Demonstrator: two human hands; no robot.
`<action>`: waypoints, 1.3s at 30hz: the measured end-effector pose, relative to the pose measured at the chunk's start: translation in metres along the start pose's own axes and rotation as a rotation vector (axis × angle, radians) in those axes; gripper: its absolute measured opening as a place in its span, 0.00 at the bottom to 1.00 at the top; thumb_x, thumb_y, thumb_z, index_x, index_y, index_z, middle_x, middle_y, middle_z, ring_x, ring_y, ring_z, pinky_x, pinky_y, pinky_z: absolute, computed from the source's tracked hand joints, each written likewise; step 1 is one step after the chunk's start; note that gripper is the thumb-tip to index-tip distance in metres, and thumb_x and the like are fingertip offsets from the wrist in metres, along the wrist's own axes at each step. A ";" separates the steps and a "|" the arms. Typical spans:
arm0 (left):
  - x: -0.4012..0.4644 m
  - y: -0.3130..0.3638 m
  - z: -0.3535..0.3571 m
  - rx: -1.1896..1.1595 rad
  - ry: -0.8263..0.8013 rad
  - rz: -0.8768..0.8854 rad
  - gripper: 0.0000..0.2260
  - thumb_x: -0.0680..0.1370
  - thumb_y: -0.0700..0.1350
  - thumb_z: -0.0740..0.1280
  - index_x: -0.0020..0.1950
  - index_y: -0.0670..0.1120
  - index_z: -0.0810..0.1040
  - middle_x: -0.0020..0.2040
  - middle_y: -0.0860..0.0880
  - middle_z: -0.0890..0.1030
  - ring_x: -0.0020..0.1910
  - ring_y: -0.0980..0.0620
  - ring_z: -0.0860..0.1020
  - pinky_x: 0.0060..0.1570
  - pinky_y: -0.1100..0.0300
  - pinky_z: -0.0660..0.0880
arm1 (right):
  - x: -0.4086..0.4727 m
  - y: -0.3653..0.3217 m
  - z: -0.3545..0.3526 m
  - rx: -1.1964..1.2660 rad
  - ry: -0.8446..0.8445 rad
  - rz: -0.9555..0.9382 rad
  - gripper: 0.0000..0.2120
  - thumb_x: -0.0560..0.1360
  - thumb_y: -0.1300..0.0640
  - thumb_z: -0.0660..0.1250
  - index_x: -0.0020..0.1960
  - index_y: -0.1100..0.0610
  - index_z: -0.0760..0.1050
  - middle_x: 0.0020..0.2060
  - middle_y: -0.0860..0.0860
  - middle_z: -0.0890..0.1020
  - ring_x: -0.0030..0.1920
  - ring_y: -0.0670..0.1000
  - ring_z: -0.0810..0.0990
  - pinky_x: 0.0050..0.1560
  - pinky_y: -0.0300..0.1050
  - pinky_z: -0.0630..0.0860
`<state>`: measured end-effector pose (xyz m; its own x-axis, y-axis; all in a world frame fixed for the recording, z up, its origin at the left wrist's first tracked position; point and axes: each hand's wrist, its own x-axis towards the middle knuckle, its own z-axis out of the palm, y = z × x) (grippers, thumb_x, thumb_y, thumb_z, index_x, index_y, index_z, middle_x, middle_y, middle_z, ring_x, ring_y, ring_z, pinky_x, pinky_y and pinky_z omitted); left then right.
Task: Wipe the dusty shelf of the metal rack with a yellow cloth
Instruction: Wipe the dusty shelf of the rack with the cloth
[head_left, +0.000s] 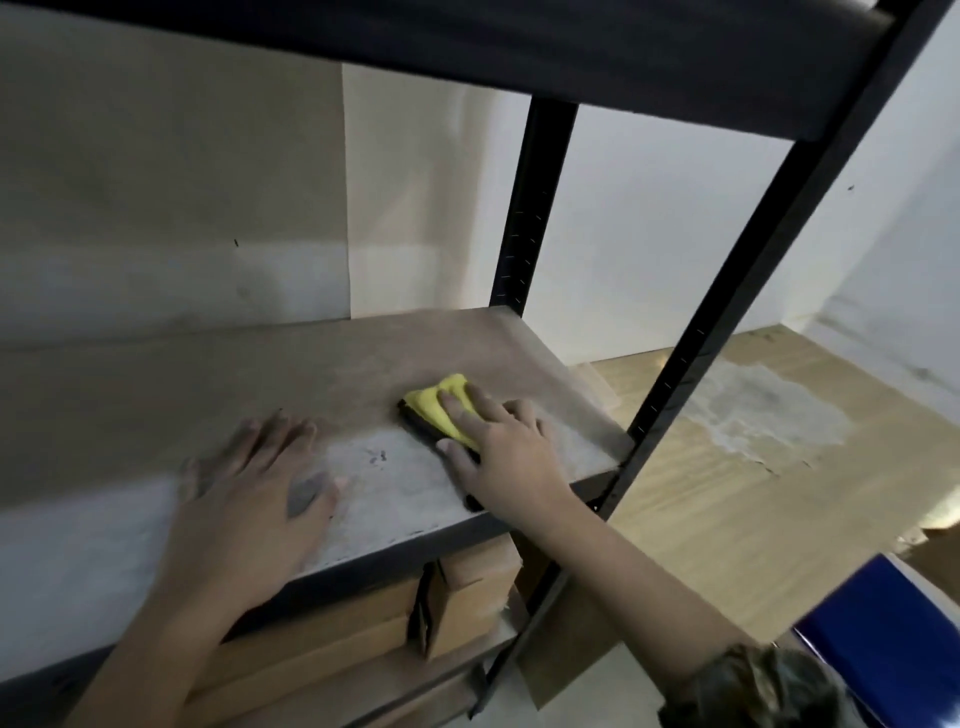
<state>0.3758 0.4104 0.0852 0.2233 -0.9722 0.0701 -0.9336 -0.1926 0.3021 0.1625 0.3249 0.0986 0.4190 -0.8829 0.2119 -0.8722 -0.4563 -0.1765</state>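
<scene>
Head-worn view, close, downward onto shelf (218, 395)

The shelf (218, 384) looks like dull brown board with a grey, dusty coat. The cloth (441, 408) is soft, fuzzy and yellow. The rack (535, 208) posts are black metal, smooth and matt.
</scene>
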 end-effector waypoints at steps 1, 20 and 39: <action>0.000 0.000 0.000 0.004 -0.007 0.000 0.33 0.73 0.69 0.41 0.76 0.58 0.48 0.77 0.58 0.46 0.75 0.57 0.43 0.73 0.46 0.47 | 0.005 0.008 -0.002 -0.032 -0.007 0.059 0.24 0.79 0.44 0.54 0.73 0.43 0.55 0.75 0.49 0.59 0.65 0.61 0.63 0.63 0.58 0.65; -0.031 -0.078 -0.028 0.120 -0.007 -0.072 0.45 0.60 0.75 0.28 0.75 0.62 0.48 0.77 0.58 0.46 0.76 0.55 0.44 0.68 0.35 0.40 | 0.047 0.058 -0.007 0.051 0.090 0.233 0.26 0.76 0.50 0.62 0.73 0.50 0.62 0.64 0.58 0.75 0.61 0.61 0.68 0.59 0.55 0.69; -0.040 -0.085 -0.034 0.019 0.012 -0.084 0.38 0.65 0.72 0.35 0.74 0.62 0.48 0.77 0.60 0.46 0.74 0.60 0.42 0.72 0.46 0.45 | 0.133 0.009 0.003 0.114 0.267 0.116 0.18 0.76 0.58 0.61 0.66 0.54 0.71 0.55 0.61 0.80 0.54 0.64 0.77 0.52 0.56 0.76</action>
<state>0.4559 0.4707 0.0886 0.3046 -0.9508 0.0569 -0.9164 -0.2763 0.2898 0.2108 0.2033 0.1222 0.2242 -0.8764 0.4263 -0.8701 -0.3770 -0.3176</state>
